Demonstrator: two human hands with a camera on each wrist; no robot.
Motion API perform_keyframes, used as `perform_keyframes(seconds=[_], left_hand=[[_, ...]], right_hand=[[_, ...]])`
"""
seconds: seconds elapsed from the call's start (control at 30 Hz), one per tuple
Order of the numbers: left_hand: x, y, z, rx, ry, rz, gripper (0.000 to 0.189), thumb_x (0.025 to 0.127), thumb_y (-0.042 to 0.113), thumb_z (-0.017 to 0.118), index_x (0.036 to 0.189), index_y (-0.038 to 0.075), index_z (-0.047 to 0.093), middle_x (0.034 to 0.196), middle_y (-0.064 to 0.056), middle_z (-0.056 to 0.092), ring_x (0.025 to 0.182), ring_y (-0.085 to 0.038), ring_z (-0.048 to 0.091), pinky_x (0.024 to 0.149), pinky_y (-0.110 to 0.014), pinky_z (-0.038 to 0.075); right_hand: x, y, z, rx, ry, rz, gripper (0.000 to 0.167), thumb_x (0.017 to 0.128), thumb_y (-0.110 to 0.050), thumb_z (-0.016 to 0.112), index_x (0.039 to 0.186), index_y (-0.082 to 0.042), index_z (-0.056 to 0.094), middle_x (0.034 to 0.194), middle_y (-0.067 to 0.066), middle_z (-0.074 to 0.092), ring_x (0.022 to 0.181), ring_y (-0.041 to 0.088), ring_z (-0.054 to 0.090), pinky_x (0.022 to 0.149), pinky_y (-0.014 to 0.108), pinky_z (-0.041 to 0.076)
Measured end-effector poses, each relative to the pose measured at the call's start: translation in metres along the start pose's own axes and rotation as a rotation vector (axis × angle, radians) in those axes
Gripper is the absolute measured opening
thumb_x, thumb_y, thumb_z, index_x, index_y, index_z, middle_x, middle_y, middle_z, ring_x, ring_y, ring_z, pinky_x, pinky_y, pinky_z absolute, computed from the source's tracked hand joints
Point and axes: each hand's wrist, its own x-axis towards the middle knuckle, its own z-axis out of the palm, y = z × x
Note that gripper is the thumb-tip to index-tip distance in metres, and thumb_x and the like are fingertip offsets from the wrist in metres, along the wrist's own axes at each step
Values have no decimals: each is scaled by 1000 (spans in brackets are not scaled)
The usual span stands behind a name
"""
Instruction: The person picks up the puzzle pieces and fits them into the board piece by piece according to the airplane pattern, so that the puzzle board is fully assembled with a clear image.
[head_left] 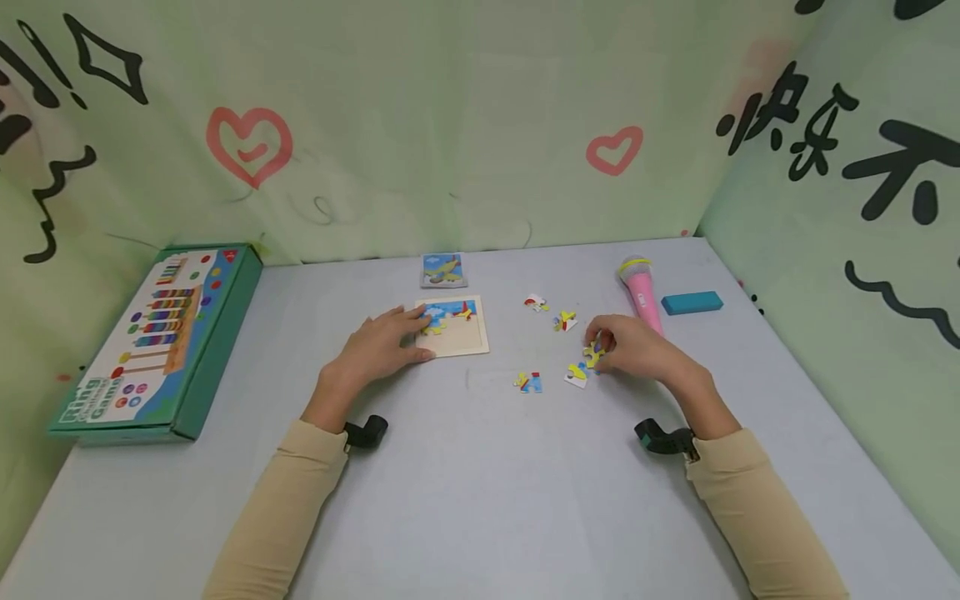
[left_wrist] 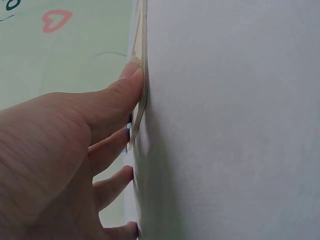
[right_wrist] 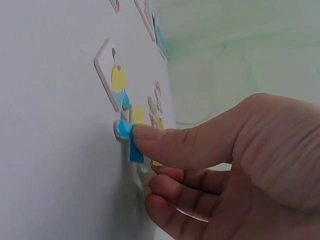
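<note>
Watching from here: left hand [head_left: 381, 343] is at the left side of the wooden puzzle board [head_left: 467, 340], fingers extended and spread, thumb against the near-left edge, index finger reaching over the placed pieces. Left wrist view has the thumb on the board's edge and the other fingers spread beyond it. Board lies flat mid-table; upper part and part of the left side are filled with blue, yellow and red picture pieces, the rest is bare wood. Right hand [head_left: 639, 347] is right of the board, thumb and fingertips pinching a yellow-and-blue puzzle piece [right_wrist: 136, 151]; can't tell whether it's fully off the table [head_left: 465, 500]. Just beside it, nearer the board, is a white-edged corner piece [head_left: 576, 376] with yellow on it. Three more loose spots: blue-and-yellow bits [head_left: 529, 382] near the board's lower right, a yellow-and-red piece [head_left: 565, 321] farther back, a red-and-white piece [head_left: 536, 302] behind that. Small picture card [head_left: 443, 271] sits just behind the board. Pink toy microphone [head_left: 642, 298] lies beyond the right hand, teal block [head_left: 692, 302] to its right. Big green-sided box [head_left: 153, 350] lies at the table's left end.
</note>
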Motion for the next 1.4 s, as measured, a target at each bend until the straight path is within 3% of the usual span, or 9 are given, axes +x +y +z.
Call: perform_keyframes(seconds=[0.1,0.27,0.37,0.53,0.73,0.93,1.2,1.4], left_hand=[[-1,-1,0,-2,0,-2,68,93,46,66,151,18,43,164,0,30,153,-33,24,118,-69,18],[-1,-2,0,-3,5,-6,68,93,46,66,151,18,44,163,1,31,153,-33,24,118,-69,19],[-2,-3,-1,-4,5,-6,68,93,44,67,151,18,43,164,0,30,153,-33,24,118,-69,18],[-3,-5,-1,-9,6,-9,68,93,45,67,151,18,44,163,1,31,153,-33,24,118,-69,18],[-2,-8,1,-10,2,-5,69,93,46,66,151,19,42,164,2,29,153,-33,23,118,-69,18],[2,-8,1,-7,9,-5,68,93,47,66,151,21,42,164,2,30,153,-31,24,119,-68,18],[5,-7,3,-18,1,-4,69,92,48,66,151,22,43,163,5,31,154,-29,23,120,-67,17],[5,-8,3,-7,7,-1,69,92,49,66,151,22,43,163,5,32,154,-28,24,119,-67,18]], right_hand=[[2,1,-4,15,23,13,13,82,-3,72,89,-5,61,79,7,53,76,21,50,64,28,42],[6,-6,-7,53,79,14,10,83,-7,67,80,-7,57,76,6,53,74,21,49,62,29,40],[10,-10,-5,96,96,-17,8,84,-5,65,91,-5,61,81,7,56,77,22,51,65,29,43],[19,-19,1,136,98,-80,27,87,-4,61,112,-8,71,92,8,63,85,21,54,71,25,46],[32,-36,10,200,54,-120,16,88,-5,65,99,-9,75,95,8,71,88,20,58,77,27,48],[47,-52,20,241,90,-112,3,86,-3,69,89,-3,71,88,9,72,80,19,61,74,28,48],[66,-78,35,254,140,-170,30,87,3,67,115,-6,68,95,10,66,85,22,59,76,31,50],[78,-95,49,292,134,-171,30,85,3,70,113,-7,70,97,11,64,82,23,58,71,29,51]])
